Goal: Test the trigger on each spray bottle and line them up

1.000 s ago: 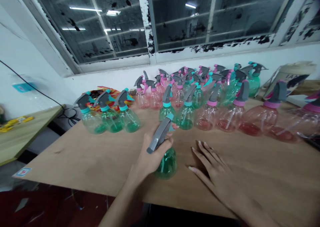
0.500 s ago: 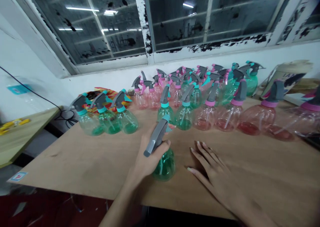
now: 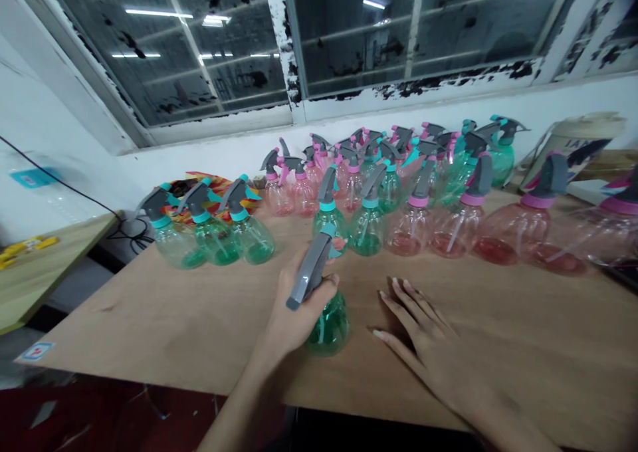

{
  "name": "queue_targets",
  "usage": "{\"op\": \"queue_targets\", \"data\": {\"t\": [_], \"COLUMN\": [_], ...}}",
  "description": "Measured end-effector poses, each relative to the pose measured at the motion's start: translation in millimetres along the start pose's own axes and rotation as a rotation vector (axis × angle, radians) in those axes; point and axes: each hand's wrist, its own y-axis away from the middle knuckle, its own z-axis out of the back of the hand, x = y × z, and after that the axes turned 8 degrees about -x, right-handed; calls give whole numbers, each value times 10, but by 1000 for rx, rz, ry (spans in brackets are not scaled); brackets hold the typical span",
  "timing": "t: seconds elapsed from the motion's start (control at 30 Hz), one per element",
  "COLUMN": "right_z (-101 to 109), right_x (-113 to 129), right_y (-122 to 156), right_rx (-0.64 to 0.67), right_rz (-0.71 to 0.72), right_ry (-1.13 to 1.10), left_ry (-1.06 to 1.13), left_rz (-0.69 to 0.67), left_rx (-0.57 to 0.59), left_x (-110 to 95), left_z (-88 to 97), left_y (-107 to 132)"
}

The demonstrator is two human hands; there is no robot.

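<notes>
A green spray bottle (image 3: 329, 329) with a grey and teal trigger head stands near the table's front edge. My left hand (image 3: 299, 306) is wrapped round its neck, just under the head, and the fingers on the far side are partly hidden. To its right, my right hand (image 3: 423, 332) lies on the tabletop with fingers stretched out, holding nothing. Behind my hands runs a row of spray bottles, green ones such as this teal-collared bottle (image 3: 367, 229) and pink ones such as this pink-collared bottle (image 3: 451, 229), with some liquid in their bottoms.
Three green spray bottles (image 3: 256, 239) stand at the left of the wooden table (image 3: 164, 319). More pink and green bottles (image 3: 302, 196) crowd against the wall. A beige printed container (image 3: 573, 146) is at the back right. Beside a black cable (image 3: 134, 229) is another table (image 3: 64, 259).
The whole view has shifted very slightly. My left hand keeps its hold on the green spray bottle, and my right hand stays flat on the table.
</notes>
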Motion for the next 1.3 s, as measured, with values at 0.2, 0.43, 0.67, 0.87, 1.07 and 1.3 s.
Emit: {"op": "queue_targets", "data": {"t": [0.2,0.43,0.67,0.87,1.07,1.3], "right_z": [-6,27,36,53,45,41], "right_x": [-7,3,5,5,11,11], "right_y": [8,-7,-16,-18,-12,-16], "right_rx": [-10,-14,-16,5,29,21], "right_rz": [17,3,4,-4,-46,-25], "right_ry": [10,-3,17,-9,-43,-26], "left_ry": [-19,-3,-18,-26,-61,-127], "left_rz": [-28,-30,-14,17,48,-12], "left_rx": [6,-1,3,-22,-33,-43], "left_x": [-29,126,-6,-26,28,12], "left_z": [7,7,8,-21,-22,-28], "left_y": [-11,-15,-35,-4,4,-23]}}
